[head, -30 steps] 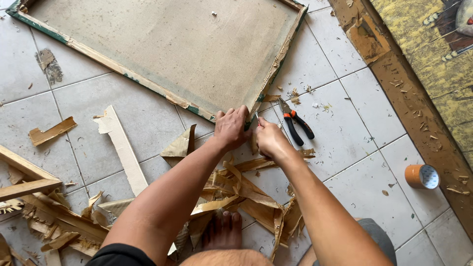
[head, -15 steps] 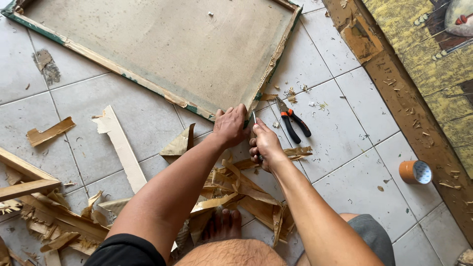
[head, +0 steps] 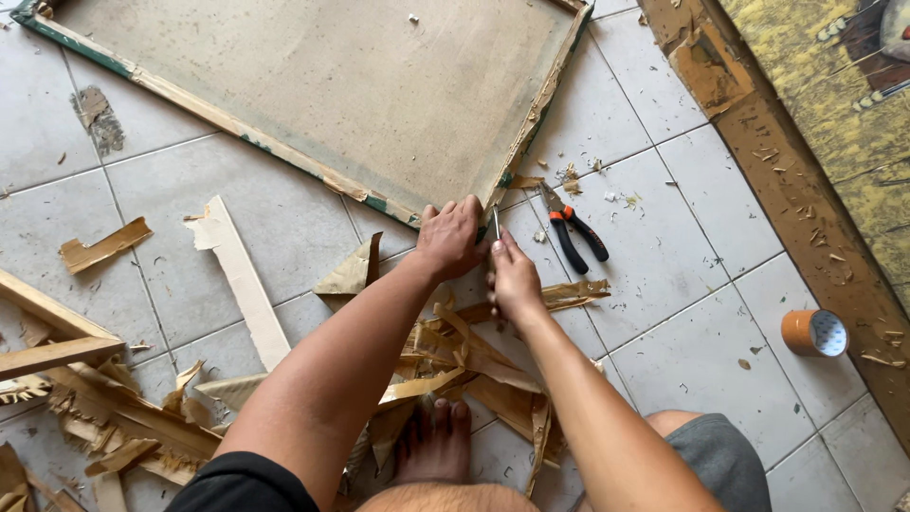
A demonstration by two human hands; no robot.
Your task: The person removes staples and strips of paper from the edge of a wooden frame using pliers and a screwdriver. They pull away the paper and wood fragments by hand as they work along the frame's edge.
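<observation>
Pale floor tiles (head: 720, 313) littered with torn strips of brown paper and wood splinters surround a person crouched over the corner of a large stretched canvas frame (head: 313, 85) lying face down. At the centre, the right hand (head: 515, 278) is closed around a thin metal tool (head: 496, 224), its tip pointing up at the frame's near corner, while the left hand (head: 451, 237) lies flat just beside it, fingers spread over the corner's edge and pressing it down. The two hands almost touch. Just to the right of them, on the tile, lie pliers with red and black handles (head: 573, 230), jaws toward the frame and not in anyone's grip. Below the hands a heap of ripped paper backing (head: 474, 365) piles up around the person's bare foot (head: 434, 441). Farther left, a long pale wooden slat (head: 242, 280) lies diagonally on the tiles, with more broken slats and scraps beyond it at the left edge. Well apart at the right, a roll of brown tape (head: 813, 333) sits near a long brown-edged board (head: 796, 190) that runs along the floor.
</observation>
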